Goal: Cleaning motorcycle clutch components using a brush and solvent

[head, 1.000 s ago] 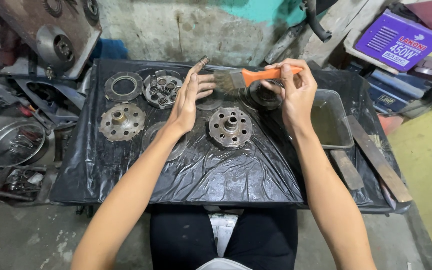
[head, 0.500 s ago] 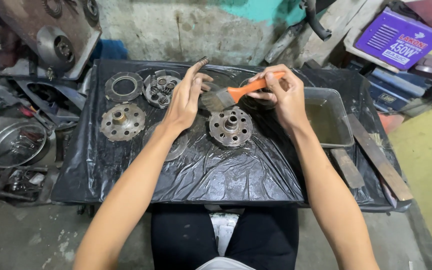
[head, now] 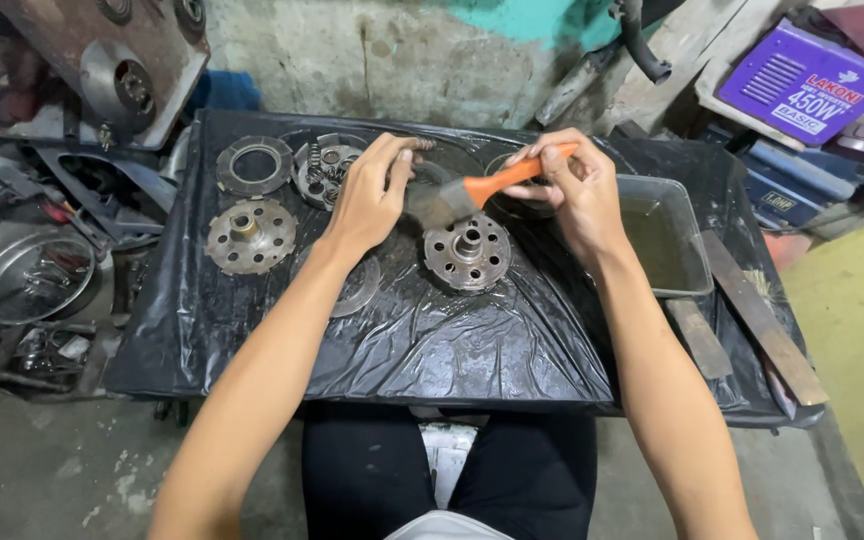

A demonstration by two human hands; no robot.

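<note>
Head view shows the right hand [head: 574, 190] pinching an orange-handled brush [head: 472, 192], its bristles just above the round metal hub [head: 468, 252] on the black plastic sheet [head: 452, 340]. Left of the hub, the left hand [head: 370, 195] curls its fingers around a small spring [head: 420, 146].

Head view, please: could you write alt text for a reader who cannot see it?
The right hand holds an orange-handled paintbrush, its bristles against a small part in the left hand, above a round perforated metal hub on a black plastic sheet.
</note>
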